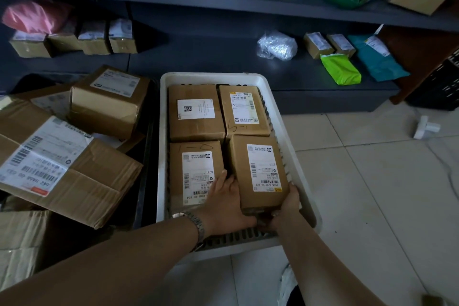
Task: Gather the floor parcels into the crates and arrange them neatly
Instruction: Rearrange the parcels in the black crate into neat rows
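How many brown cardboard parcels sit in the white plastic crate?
4 visible in the white plastic crate: far-left parcel, far-right parcel, near-left parcel, and near-right parcel, gripped by both hands. Any beneath are hidden.

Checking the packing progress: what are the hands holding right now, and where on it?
Both hands grip the near-right parcel in the white crate: left hand at its near-left edge, right hand at its near-right corner.
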`<state>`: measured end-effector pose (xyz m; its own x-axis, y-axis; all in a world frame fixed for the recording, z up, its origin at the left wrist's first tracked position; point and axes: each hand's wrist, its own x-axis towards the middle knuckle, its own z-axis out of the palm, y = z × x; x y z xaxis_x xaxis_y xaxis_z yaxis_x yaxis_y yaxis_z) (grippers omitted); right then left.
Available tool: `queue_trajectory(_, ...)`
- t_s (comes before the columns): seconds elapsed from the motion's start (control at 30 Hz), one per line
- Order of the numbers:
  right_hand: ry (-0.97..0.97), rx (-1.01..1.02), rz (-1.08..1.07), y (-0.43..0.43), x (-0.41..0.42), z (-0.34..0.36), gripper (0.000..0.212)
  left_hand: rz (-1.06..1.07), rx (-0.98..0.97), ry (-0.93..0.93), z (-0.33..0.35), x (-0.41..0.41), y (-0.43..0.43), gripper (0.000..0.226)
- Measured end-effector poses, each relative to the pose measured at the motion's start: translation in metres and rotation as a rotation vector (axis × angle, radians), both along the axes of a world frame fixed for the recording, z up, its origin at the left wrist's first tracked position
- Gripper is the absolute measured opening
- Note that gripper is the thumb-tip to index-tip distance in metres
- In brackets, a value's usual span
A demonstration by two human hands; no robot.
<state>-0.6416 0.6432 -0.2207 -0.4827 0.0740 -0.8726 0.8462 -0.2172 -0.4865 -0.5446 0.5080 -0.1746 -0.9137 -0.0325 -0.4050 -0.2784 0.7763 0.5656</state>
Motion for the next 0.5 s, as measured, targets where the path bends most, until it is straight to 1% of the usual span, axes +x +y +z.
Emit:
queue_trajectory(0.1,-0.005,0.046,0.021,-0.003,0.005,0.006,0.061,-0.076,-0.083,0.014,-0.004,0.009,-0.004,0.102)
queue_trajectory(0.2,0.006,0.107,-0.03,-0.01,0.008,0.016,0.062,-0.11,-0.175,0.04,-0.004,0.021,-0.002,0.085)
queue_trajectory(0.27,0.014,0.204,-0.02,-0.01,0.005,0.014,0.066,-0.101,-0.213,0.101,0.0,0.026,-0.002,0.074)
queue_trajectory(0.3,0.036,0.254,0.027,-0.012,0.006,0.018,0.065,-0.093,-0.252,0.133,0.004,0.027,-0.004,0.073)
queue_trajectory(0.33,0.074,0.306,0.079,-0.014,0.007,0.022,0.06,-0.09,-0.317,0.139,0.007,0.029,-0.007,0.078)
queue_trajectory(0.37,0.106,0.348,0.126,-0.016,0.009,0.026,0.056,-0.087,-0.392,0.112,0.009,0.03,-0.011,0.086)
queue_trajectory(0.4,0.118,0.379,0.158,-0.019,0.01,0.029,0.056,-0.085,-0.463,0.056,0.01,0.032,-0.016,0.094)
queue_trajectory(0.47,0.13,0.535,0.251,-0.022,0.01,0.031,0.063,-0.042,-0.513,-0.069,0.009,0.034,-0.026,0.105)
queue_trajectory(0.5,0.14,0.621,0.333,-0.023,0.01,0.031,0.064,-0.033,-0.51,-0.103,0.007,0.035,-0.031,0.105)
